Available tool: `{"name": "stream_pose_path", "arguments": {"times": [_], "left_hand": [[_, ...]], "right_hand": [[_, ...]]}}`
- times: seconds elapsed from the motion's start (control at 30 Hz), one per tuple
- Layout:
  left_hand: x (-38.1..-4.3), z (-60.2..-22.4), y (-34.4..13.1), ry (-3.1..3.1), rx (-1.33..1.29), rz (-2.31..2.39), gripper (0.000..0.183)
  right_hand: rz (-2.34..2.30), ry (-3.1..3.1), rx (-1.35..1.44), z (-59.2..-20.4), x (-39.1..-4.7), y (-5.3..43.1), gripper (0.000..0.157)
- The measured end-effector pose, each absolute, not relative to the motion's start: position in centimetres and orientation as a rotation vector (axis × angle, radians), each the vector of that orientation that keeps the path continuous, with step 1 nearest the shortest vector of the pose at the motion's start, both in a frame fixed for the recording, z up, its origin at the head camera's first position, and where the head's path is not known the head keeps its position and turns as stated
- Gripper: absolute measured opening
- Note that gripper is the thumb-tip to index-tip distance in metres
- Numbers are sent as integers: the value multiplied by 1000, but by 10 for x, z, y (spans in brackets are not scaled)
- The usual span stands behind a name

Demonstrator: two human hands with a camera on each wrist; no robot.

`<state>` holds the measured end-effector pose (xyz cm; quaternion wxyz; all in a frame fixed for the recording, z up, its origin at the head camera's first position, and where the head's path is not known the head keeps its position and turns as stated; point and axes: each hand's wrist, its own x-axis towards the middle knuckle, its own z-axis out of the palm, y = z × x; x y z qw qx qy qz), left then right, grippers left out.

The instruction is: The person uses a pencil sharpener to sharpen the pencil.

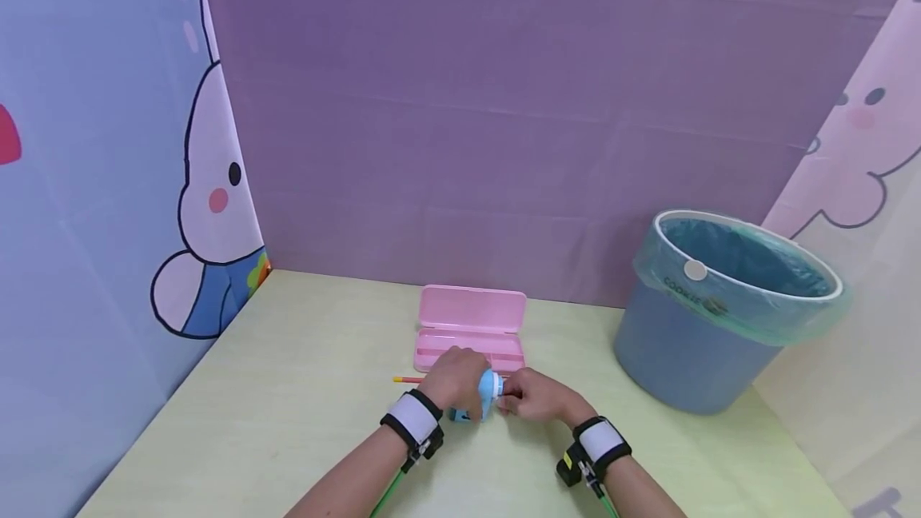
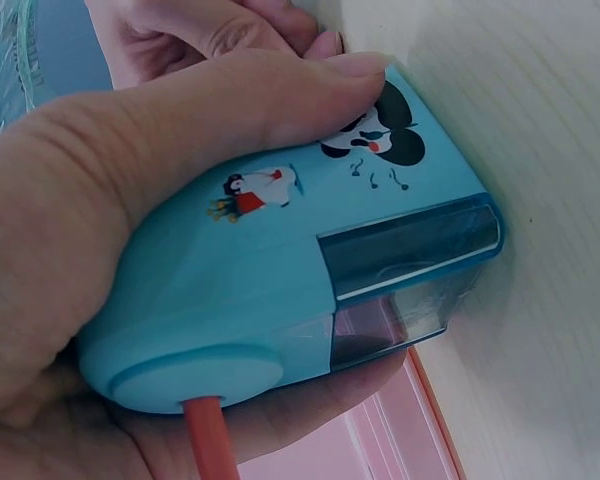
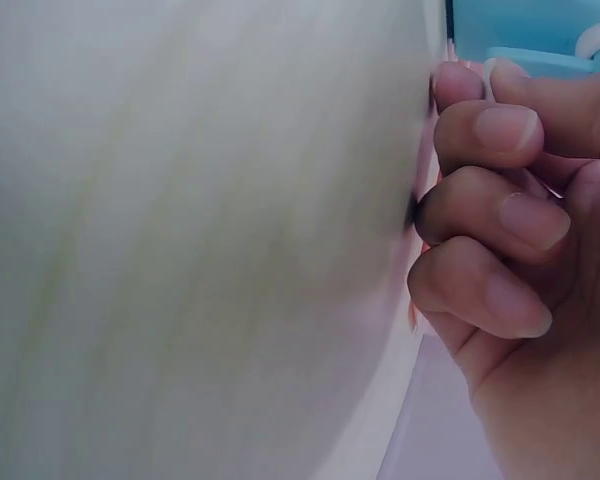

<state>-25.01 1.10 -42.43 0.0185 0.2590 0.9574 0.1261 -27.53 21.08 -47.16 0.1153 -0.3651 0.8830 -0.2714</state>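
My left hand point(image 1: 455, 378) grips a light blue pencil sharpener point(image 2: 270, 250) with cartoon prints, thumb along its top side and fingers underneath. A see-through shavings drawer point(image 2: 410, 260) shows at one end. From the sharpener's round hole sticks a red pencil point(image 2: 210, 440), whose yellow end point(image 1: 398, 380) points left in the head view. At the opposite side my right hand point(image 1: 536, 394) has its fingers curled, thumb and forefinger pinching at the sharpener's crank. The crank's grip is hidden by those fingers; a white part point(image 1: 497, 384) shows beside them.
Just behind the hands lies an open pink pencil case point(image 1: 471, 310), lid raised toward the purple backdrop. A blue bin point(image 1: 669, 350) with a green liner stands to the right on the pale table point(image 1: 288, 406). A printed blue panel point(image 1: 86, 262) borders the left.
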Motion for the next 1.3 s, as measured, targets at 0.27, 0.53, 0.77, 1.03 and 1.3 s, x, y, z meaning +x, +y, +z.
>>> {"name": "stream_pose_path", "arguments": {"times": [0.27, 0.53, 0.77, 1.03, 1.3], "left_hand": [[-249, -426, 11, 2961, 805, 396, 41], [-251, -424, 8, 2996, 808, 395, 42], [-249, -427, 12, 2964, 779, 408, 42], [-251, -423, 13, 2970, 766, 402, 44], [-252, -424, 13, 2954, 741, 412, 44]], "right_hand": [[-780, 2557, -1070, -472, -269, 211, 25], [-900, 2455, -1042, -470, -259, 211, 27], [-929, 2432, -984, -472, -250, 214, 26], [-971, 2405, -951, -464, -246, 215, 27], [-996, 2371, -969, -462, -246, 217, 28]]}}
